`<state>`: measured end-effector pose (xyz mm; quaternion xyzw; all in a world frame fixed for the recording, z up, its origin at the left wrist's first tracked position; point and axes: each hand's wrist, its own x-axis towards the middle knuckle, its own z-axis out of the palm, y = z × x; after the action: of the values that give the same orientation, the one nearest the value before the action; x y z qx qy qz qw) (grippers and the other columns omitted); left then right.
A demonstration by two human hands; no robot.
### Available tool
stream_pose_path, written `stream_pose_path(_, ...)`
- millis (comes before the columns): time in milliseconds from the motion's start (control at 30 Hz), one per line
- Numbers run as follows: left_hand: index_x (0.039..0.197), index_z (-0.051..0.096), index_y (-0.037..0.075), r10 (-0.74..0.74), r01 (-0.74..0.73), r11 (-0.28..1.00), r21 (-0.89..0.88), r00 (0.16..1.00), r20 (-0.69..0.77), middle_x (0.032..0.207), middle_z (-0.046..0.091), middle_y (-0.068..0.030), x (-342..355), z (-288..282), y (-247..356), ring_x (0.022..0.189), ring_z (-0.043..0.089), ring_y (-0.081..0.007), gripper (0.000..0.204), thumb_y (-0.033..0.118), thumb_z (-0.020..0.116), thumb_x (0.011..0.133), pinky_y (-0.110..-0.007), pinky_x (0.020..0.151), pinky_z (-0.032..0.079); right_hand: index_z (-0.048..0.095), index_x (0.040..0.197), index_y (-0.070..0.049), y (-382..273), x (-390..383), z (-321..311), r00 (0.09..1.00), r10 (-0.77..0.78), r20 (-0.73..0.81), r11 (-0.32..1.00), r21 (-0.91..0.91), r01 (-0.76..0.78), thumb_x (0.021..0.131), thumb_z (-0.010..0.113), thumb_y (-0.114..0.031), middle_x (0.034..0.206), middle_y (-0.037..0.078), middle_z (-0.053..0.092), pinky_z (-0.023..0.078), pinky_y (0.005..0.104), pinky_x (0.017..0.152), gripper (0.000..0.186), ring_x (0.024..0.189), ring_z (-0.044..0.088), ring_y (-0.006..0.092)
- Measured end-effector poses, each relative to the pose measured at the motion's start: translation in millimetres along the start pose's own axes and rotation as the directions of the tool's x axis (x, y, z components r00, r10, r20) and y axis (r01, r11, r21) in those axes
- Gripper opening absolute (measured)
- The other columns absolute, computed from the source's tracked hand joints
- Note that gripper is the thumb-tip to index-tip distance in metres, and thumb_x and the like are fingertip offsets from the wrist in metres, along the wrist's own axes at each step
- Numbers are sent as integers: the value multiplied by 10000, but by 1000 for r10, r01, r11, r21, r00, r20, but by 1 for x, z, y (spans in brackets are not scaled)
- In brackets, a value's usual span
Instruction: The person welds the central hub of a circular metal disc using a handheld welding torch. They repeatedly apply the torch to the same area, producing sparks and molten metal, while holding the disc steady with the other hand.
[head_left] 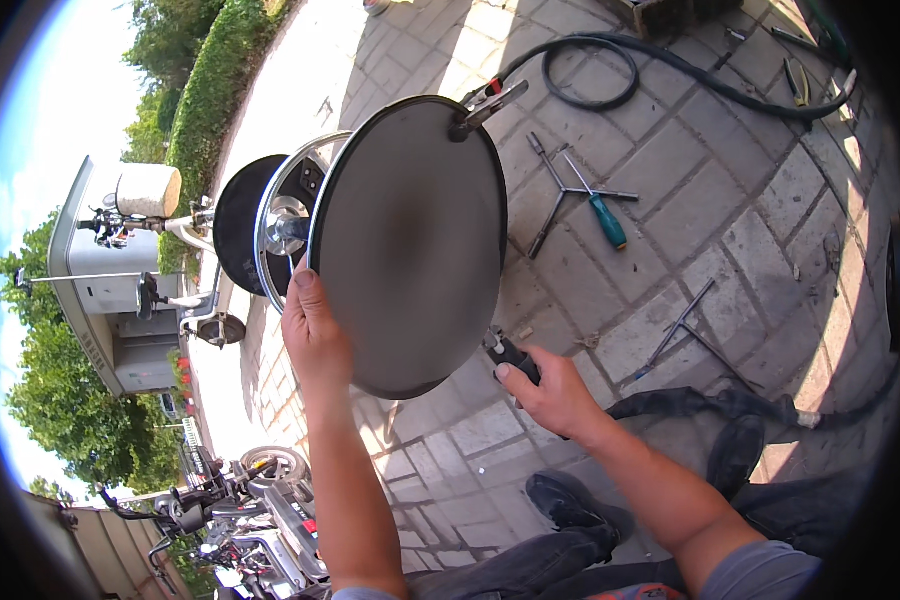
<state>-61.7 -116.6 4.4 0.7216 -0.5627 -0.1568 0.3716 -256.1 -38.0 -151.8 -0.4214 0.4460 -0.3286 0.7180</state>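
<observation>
A round grey disc with a black rim point(410, 250) fills the middle, tilted toward me. Behind it show a chrome ring point(267, 215) and a black round piece point(238, 225); together they look like a bar stool on its side. My left hand point(317, 325) grips the disc's left edge, thumb on its face and other fingers mostly hidden. A metal spring clamp point(485, 108) bites the disc's upper right rim. Just below the disc's lower right edge, my right hand point(552, 392) is closed around a black-handled welding torch point(512, 358) with a short metal tip.
On the paving lie a three-armed wrench point(560, 190), a teal-handled screwdriver point(607, 222), a T-handle wrench point(675, 328) and pliers point(797, 82). A black cable point(660, 62) loops at the upper right; a thick hose point(700, 403) runs past my shoes. Scooters point(270, 530) stand at lower left.
</observation>
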Motion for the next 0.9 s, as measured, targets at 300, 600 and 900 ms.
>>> stream_pose_path(300, 1141, 626, -4, -25, 25, 999, -26, 1000, -14, 899, 649, -21, -7, -6, -6, 794, 581, -83, 523, 459, 396, 1061, -220, 693, 447, 666, 985, 30, -10, 23, 18, 999, -50, -6, 997, -55, 50, 917, 658, -430, 727, 214, 660, 511, 425, 634, 465, 691, 677, 374)
stream_pose_path(600, 1144, 628, -1, -17, 16, 1000, -23, 999, -30, 889, 643, -7, -6, -6, -6, 780, 577, -70, 524, 460, 392, 1062, -203, 677, 447, 661, 997, 32, -8, 40, 22, 997, -81, -1, 995, -61, 81, 909, 662, -421, 736, 225, 660, 507, 446, 642, 462, 712, 670, 403)
stream_pose_path(900, 1084, 638, -9, -37, 36, 998, -45, 999, -20, 947, 664, -57, -6, -6, -5, 833, 592, -120, 509, 422, 367, 1075, -257, 753, 462, 662, 976, 33, 1, 46, 35, 993, -112, -49, 991, -81, 107, 902, 657, -451, 738, 231, 661, 509, 470, 656, 489, 732, 667, 421)
